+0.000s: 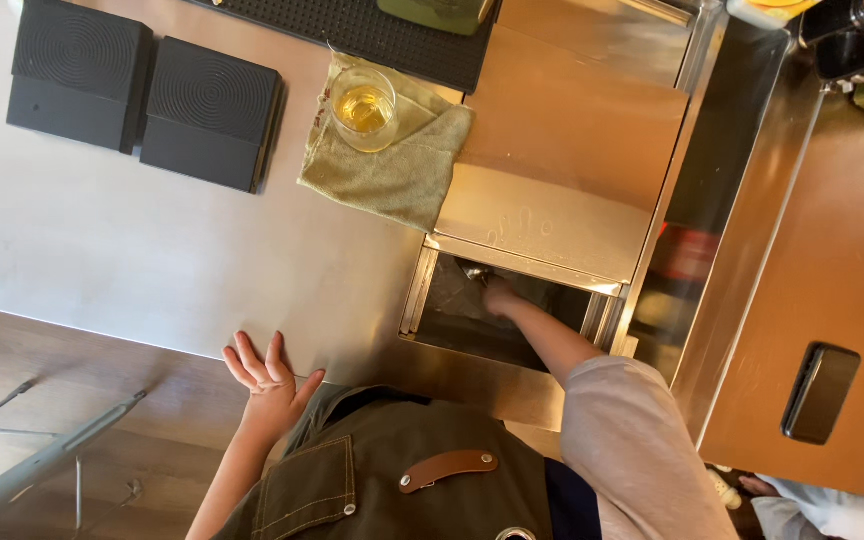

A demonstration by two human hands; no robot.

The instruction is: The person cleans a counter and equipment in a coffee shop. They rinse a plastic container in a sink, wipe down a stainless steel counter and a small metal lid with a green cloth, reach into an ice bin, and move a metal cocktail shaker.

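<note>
My left hand [267, 377] rests flat on the near edge of the steel counter [152, 240], fingers spread, holding nothing. My right hand [500, 297] reaches down into an open well [472, 310] set in the counter, under a half-slid steel lid [542, 220]. It seems closed around a metal scoop [474, 270], but the well is dark and the grip is hard to make out. A glass of amber liquid [364, 108] stands on a green cloth [392, 160] just beyond the well.
Two black square scales [142, 95] sit on the counter at far left. A black rubber mat [372, 35] lies along the back. A dark phone [820, 392] lies on the wooden surface at right. Chair legs [42, 460] show below the counter.
</note>
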